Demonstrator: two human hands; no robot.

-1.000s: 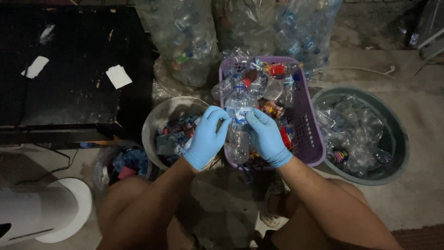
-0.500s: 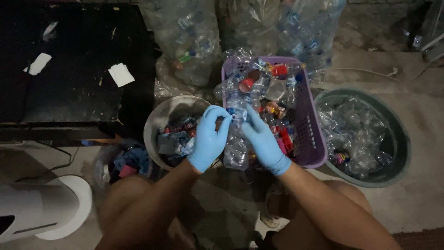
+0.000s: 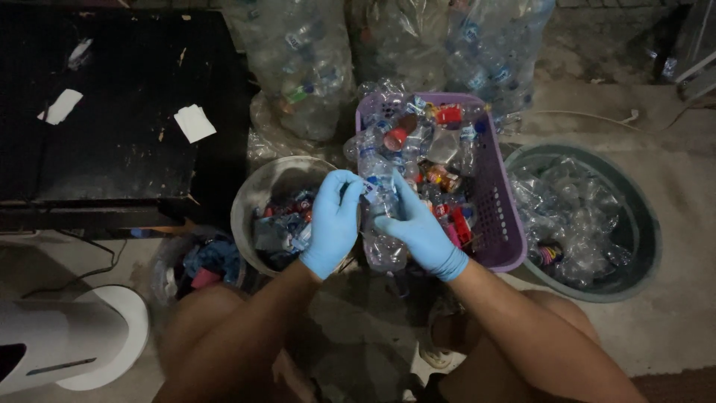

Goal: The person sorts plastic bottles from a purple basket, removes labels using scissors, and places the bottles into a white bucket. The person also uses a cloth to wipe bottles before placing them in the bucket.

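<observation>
Sacks (image 3: 298,67) of clear crushed bottles stacked behind; dark round tub (image 3: 641,224) at right well filled with bare crumpled plastic. Purple slotted basket (image 3: 501,216) still heaped with bottles, red caps on: much unsorted. Grey metal basin (image 3: 257,194) about a third full of torn labels. Bottle (image 3: 382,201), clear, ribbed, upright over basket's near edge. Left hand (image 3: 332,224) and right hand (image 3: 418,231), blue-gloved, curled shut on bottle, fingertips pinching label
</observation>
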